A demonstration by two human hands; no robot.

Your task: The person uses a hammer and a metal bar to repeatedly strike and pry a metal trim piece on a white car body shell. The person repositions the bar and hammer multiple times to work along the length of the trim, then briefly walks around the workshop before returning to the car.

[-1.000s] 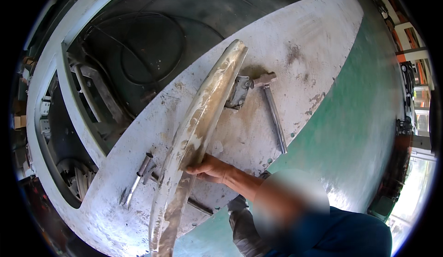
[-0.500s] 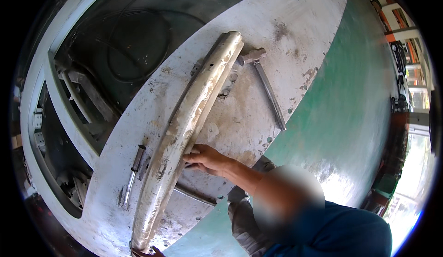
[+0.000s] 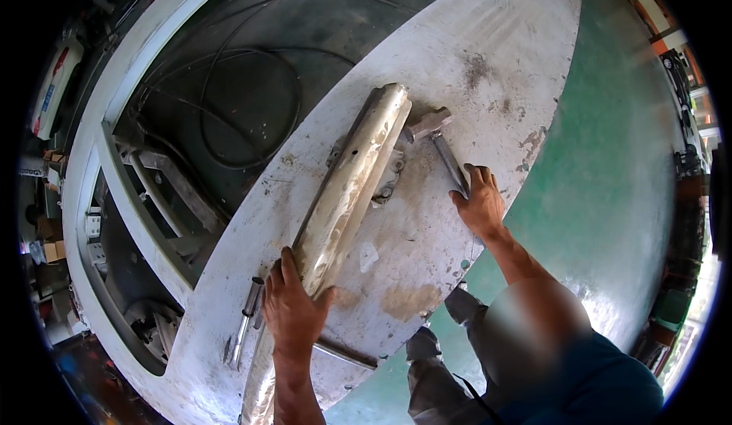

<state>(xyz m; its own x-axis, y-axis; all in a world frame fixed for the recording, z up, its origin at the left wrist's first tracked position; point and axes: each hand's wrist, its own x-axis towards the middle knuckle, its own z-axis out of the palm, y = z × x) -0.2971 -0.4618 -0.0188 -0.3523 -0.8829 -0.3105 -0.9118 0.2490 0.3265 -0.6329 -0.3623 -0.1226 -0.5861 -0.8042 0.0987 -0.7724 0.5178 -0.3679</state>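
I see a long, curved, tan-and-white metal bar (image 3: 351, 185) lying on the scuffed white table (image 3: 511, 51), from seven o'clock to twelve. The left hand (image 3: 296, 307), at seven, is clamped over it. At three, the right hand (image 3: 483, 202) is on the grey metal hammer (image 3: 431, 124); I can't tell if it grips.

Honestly can't read any text here. Only candidate I've got is 1 blue license plate (image 3: 48, 98) on the white car (image 3: 67, 65) way over at the left edge of the head view, and it's so tiny and squished out there that I can't make out even 1 character.
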